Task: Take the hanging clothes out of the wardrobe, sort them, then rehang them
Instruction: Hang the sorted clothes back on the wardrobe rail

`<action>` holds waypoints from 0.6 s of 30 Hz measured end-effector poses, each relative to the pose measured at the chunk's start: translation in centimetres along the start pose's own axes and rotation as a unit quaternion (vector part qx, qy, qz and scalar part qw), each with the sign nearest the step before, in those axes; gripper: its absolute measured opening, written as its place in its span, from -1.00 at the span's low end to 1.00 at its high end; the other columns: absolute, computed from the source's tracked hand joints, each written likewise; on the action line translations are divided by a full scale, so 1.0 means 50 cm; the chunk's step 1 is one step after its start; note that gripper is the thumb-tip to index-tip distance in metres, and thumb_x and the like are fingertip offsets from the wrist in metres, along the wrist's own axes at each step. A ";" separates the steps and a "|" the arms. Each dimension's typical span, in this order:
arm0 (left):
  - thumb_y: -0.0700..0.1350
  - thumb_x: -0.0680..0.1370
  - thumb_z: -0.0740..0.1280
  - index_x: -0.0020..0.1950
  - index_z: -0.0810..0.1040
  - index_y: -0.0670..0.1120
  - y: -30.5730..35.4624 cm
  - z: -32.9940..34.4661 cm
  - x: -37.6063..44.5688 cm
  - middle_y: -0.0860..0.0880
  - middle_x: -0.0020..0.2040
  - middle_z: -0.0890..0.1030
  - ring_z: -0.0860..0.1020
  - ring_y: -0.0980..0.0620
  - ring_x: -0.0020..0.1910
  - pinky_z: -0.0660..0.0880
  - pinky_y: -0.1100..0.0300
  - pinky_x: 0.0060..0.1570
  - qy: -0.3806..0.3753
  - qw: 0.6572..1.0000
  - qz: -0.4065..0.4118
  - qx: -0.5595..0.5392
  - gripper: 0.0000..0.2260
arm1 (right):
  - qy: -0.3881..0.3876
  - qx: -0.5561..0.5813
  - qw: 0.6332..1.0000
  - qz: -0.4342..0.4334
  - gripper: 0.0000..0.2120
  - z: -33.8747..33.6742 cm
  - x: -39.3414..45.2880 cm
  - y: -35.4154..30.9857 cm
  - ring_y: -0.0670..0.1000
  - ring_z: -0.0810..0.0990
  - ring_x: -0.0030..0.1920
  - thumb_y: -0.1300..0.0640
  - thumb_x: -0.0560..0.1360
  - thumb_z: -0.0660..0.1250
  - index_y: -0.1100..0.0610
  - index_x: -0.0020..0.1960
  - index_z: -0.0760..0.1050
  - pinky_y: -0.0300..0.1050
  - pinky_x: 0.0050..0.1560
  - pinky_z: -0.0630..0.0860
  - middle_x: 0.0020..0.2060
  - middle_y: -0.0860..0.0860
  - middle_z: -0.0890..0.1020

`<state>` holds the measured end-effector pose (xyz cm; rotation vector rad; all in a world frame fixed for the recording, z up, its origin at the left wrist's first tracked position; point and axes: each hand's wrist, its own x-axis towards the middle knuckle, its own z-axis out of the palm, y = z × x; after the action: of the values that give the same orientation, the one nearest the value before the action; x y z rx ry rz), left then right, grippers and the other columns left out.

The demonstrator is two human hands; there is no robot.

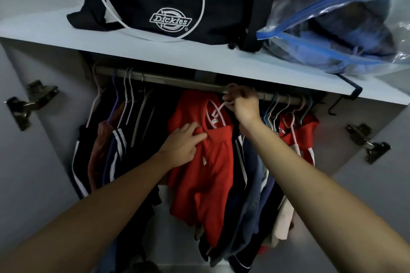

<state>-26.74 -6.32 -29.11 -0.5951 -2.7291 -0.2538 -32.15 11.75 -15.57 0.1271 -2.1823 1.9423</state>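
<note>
A red shirt (199, 179) hangs on a pink hanger (218, 112) at the middle of the metal rail (168, 81). My right hand (243, 104) is closed around that hanger's hook, right at the rail. My left hand (183, 144) lies on the shirt's left shoulder, fingers pinching the red cloth. Dark striped clothes (115, 150) hang to the left on thin hangers. Navy and blue garments (250, 173) and another red piece (304, 137) hang to the right.
A shelf (155, 51) above the rail carries a black Dickies bag (168, 2) and a clear plastic bag with a blue zip (332, 35) stuffed with cloth. Both wardrobe doors stand open, with hinges at left (28, 104) and right (366, 142).
</note>
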 end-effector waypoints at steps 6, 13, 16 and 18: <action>-0.15 0.53 0.28 0.48 0.44 0.06 -0.033 0.043 0.068 -0.11 0.46 0.37 0.41 -0.13 0.38 0.50 -0.11 0.24 0.003 1.000 -0.007 0.007 -0.51 | 0.027 -0.068 0.997 -0.019 -0.71 0.016 0.079 0.032 0.04 0.65 -0.32 0.29 0.65 0.16 0.09 -0.14 0.57 -0.02 -0.22 0.59 -0.37 0.06 0.66; -0.16 0.53 0.29 0.50 0.42 0.06 -0.036 0.074 0.121 -0.12 0.48 0.35 0.36 -0.13 0.44 0.47 -0.08 0.23 -0.010 1.000 0.009 0.012 -0.49 | 0.050 -0.368 0.913 -0.167 -0.73 0.019 0.098 0.036 0.35 0.66 0.01 0.05 0.64 0.20 0.14 0.09 0.64 0.19 0.02 0.57 -0.08 0.22 0.72; -0.17 0.52 0.30 0.48 0.43 0.05 -0.028 0.088 0.134 -0.13 0.47 0.36 0.38 -0.14 0.42 0.48 -0.10 0.21 -0.010 1.000 0.011 -0.001 -0.49 | 0.083 -0.404 0.891 -0.190 -0.73 0.018 0.095 0.049 0.33 0.63 0.08 0.05 0.72 0.14 0.06 0.21 0.60 0.08 -0.08 0.50 -0.03 0.21 0.69; -0.18 0.52 0.29 0.47 0.43 0.05 -0.023 0.095 0.139 -0.13 0.47 0.35 0.38 -0.14 0.42 0.47 -0.09 0.20 -0.012 1.000 0.014 -0.008 -0.50 | 0.092 -0.398 0.887 -0.214 -0.73 0.012 0.098 0.068 0.29 0.61 0.09 0.04 0.73 0.12 0.06 0.22 0.57 0.06 -0.10 0.47 0.03 0.16 0.66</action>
<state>-34.53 -3.62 -31.11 -0.6426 -2.7416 -0.2626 -37.69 11.96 -17.87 0.2438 -2.3669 0.7125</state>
